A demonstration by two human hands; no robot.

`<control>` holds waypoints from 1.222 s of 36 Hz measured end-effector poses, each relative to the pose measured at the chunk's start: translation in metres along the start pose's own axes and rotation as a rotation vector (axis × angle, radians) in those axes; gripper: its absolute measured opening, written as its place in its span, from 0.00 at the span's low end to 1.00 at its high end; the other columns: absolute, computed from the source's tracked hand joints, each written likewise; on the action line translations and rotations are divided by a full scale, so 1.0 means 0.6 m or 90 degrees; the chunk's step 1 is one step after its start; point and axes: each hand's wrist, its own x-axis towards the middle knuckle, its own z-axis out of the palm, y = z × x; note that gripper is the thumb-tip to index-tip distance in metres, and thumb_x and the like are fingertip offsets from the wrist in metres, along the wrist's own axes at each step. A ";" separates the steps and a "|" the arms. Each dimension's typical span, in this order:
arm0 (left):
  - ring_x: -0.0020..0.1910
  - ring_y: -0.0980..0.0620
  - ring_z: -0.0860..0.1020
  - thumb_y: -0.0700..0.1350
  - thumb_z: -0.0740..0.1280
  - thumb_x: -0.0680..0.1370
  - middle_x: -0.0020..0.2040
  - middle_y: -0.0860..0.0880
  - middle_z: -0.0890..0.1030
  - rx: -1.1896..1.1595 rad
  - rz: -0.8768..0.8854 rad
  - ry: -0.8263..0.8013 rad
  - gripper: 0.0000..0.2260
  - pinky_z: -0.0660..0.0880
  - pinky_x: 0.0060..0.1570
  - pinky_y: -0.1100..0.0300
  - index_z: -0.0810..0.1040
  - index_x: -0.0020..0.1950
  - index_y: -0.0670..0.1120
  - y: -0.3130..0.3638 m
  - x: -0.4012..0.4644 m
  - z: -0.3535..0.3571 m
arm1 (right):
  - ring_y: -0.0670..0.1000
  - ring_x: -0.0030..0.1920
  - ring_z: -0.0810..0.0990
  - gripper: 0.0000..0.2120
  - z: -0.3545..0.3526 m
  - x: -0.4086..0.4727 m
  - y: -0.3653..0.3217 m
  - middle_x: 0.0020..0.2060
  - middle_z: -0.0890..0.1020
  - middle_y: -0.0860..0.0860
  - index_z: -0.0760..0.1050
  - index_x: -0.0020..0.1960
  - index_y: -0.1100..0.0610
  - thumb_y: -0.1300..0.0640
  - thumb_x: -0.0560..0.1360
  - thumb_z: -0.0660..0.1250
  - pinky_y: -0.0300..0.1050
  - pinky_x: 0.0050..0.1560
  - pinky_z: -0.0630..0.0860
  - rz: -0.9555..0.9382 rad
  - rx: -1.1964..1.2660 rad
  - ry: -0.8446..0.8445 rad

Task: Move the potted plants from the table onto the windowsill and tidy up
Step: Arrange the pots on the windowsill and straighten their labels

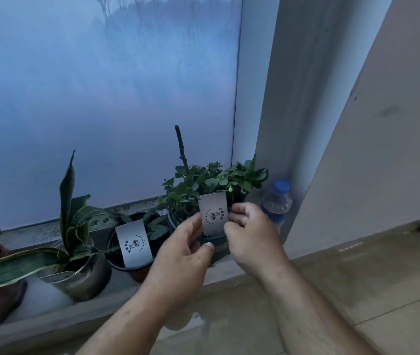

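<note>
In the head view, the left hand [178,248] and right hand [248,233] pinch a white label card [213,214], fingers closed on its side edges, in front of the leafy potted plant [211,181] on the windowsill [227,267], just left of the water bottle [276,203]. The card stands upright, long axis vertical, print facing the camera. It should probably be seated straight without tipping the pot.
</note>
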 end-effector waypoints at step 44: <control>0.60 0.66 0.79 0.36 0.67 0.78 0.60 0.65 0.82 -0.006 0.029 0.094 0.21 0.75 0.57 0.72 0.75 0.66 0.58 0.002 -0.106 -0.117 | 0.57 0.66 0.74 0.24 -0.103 0.074 0.027 0.69 0.71 0.51 0.67 0.75 0.51 0.54 0.79 0.62 0.52 0.59 0.75 -0.210 -0.451 0.141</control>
